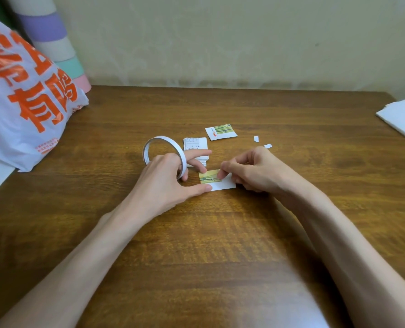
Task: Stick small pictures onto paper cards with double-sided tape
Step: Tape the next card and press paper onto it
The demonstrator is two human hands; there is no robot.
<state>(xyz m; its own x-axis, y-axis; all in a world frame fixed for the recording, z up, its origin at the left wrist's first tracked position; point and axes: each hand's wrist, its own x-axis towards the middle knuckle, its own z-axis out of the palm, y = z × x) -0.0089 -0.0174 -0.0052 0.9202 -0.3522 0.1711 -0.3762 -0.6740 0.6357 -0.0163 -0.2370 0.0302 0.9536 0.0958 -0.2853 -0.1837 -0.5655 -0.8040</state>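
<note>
A white paper card (224,185) lies on the wooden table with a small green-and-yellow picture (208,176) on its left part. My left hand (170,178) wears the white roll of double-sided tape (163,152) looped over its fingers; its thumb presses the card's left corner and a fingertip touches the picture's top edge. My right hand (251,170) pinches something small at the picture's right edge, what exactly I cannot tell. A stack of small printed pictures (195,146) sits just behind my left fingers.
Another card with a green picture (221,131) lies farther back. Two white paper scraps (261,142) lie to its right. A white plastic bag with orange print (23,100) fills the left side. White paper sheets (402,119) rest at the right edge.
</note>
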